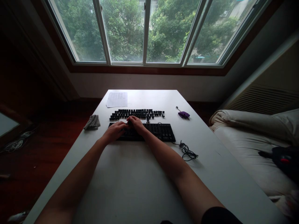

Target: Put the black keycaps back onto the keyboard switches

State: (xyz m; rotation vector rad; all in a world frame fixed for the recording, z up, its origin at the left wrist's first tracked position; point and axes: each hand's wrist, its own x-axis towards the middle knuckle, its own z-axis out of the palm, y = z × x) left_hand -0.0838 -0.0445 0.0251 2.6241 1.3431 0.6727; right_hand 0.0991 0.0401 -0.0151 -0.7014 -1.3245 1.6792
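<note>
A black keyboard (158, 131) lies across the white table in front of me. My left hand (115, 130) rests over its left part, fingers stretched forward and to the right. Beside it, my right hand (136, 123) is closed, its fingertips bent down close to the left fingertips. Something small and dark shows between the two hands, too small to name. Behind the keyboard, loose black keycaps (134, 114) stand in several uneven rows. The keys under my hands are hidden.
A bundled black cable (188, 152) lies to the keyboard's right. Further back right is a purple object with a thin stem (183, 114). A grey cloth (92, 122) sits near the left edge, and a printed sheet (117, 99) lies at the far left. A sofa (243, 149) stands right.
</note>
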